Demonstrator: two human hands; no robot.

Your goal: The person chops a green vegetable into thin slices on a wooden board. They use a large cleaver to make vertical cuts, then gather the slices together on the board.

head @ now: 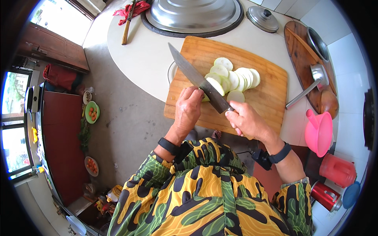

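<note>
My right hand (248, 119) grips the handle of a long kitchen knife (196, 75). Its blade slants up and to the left over a wooden cutting board (265, 103). With bent fingers, my left hand (189, 104) holds a piece of pale green squash (205, 98) on the board, left of the blade. The hand and the knife hide most of that piece. Beyond the blade lie several round squash slices (233, 79) with white flesh and thin green rims, partly overlapping. One slice (236, 96) lies apart from them, near my right hand.
A large metal wok lid (195, 14) sits behind the board. At the back left, a wooden-handled tool (126, 31) lies by a red cloth (138, 8). To the right are a small pot lid (262, 18), a metal ladle (319, 76) on a wooden board (298, 56), and a pink dipper (319, 134).
</note>
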